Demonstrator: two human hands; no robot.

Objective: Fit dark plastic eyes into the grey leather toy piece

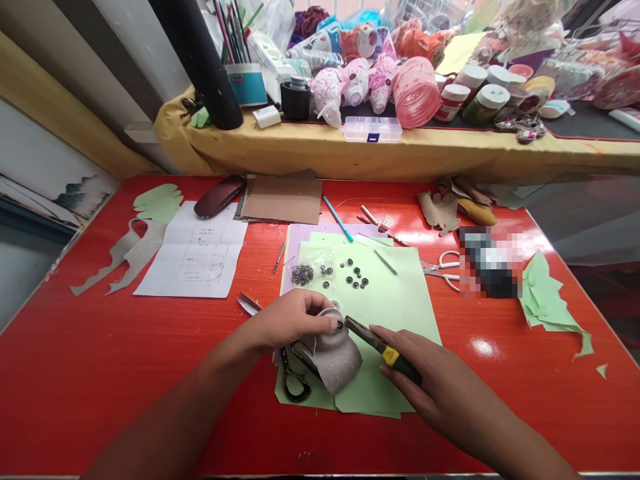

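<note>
Grey felt piece (336, 357), light and floppy by the look of it, sits at the near-left edge of the green sheet (400, 293). My left hand (293, 320) pinches its top beside the stud (339, 325), likely its firmest spot. My right hand (425, 380) grips the pliers (373, 341), tips just beside that stud. At the sheet's far-left corner a clear bag (310, 270) holds more studs.

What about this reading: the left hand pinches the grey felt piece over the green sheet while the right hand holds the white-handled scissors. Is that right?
Not quite. The head view shows the right hand holding yellow-and-green-gripped pliers; the white-handled scissors lie on the table. The left hand does pinch the grey felt piece over the green sheet.
</note>
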